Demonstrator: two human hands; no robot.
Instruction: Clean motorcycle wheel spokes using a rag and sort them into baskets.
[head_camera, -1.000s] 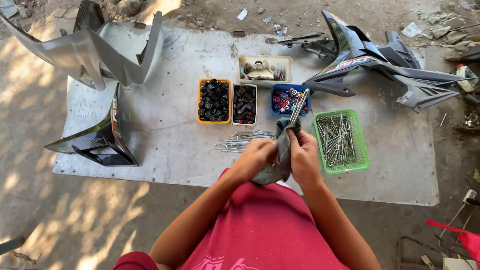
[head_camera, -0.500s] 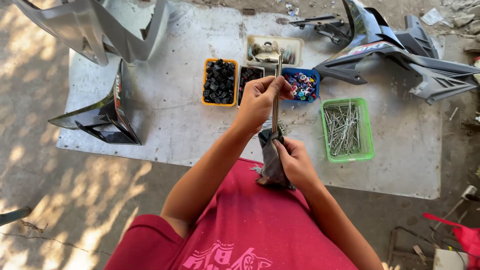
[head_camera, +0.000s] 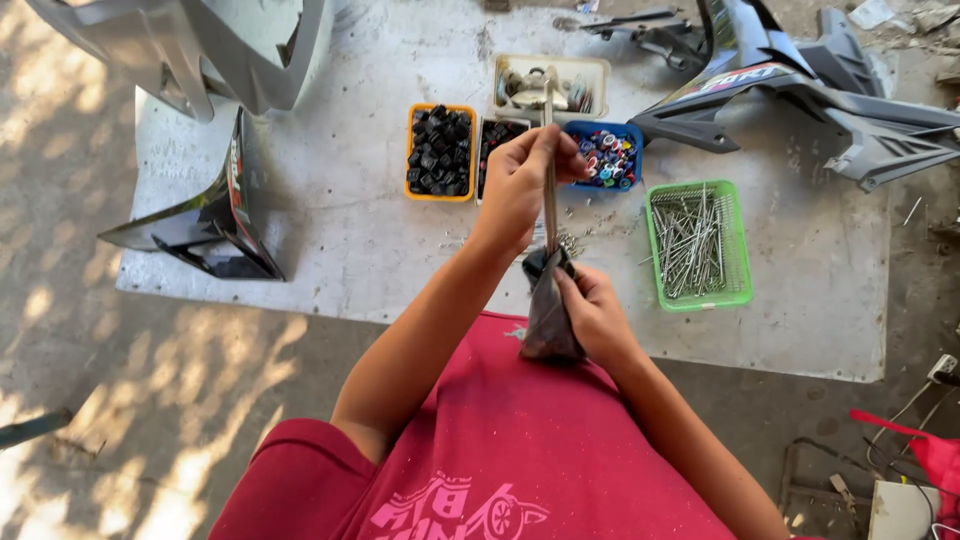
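Note:
My left hand (head_camera: 525, 180) is raised and closed around the upper part of a thin metal rod (head_camera: 549, 205) that stands nearly upright. Lower down, my right hand (head_camera: 592, 312) pinches a dark rag (head_camera: 545, 320) wrapped around the rod's bottom end. Both hands hover above the near part of a grey sheet (head_camera: 330, 230) on the ground. Just beyond my left hand sit a blue tray of coloured small parts (head_camera: 606, 157) and a yellow tray of black parts (head_camera: 439, 152).
A green basket of metal rods (head_camera: 697, 243) lies to the right, a beige tray of fittings (head_camera: 552, 85) at the back. Dark motorcycle fairing panels lie at the left (head_camera: 210, 220), top left (head_camera: 190, 50) and top right (head_camera: 800, 95). Dirt ground surrounds the sheet.
My left hand has slid up the rod away from the right hand, which keeps the rag low on the rod. The camera has moved closer to the sheet.

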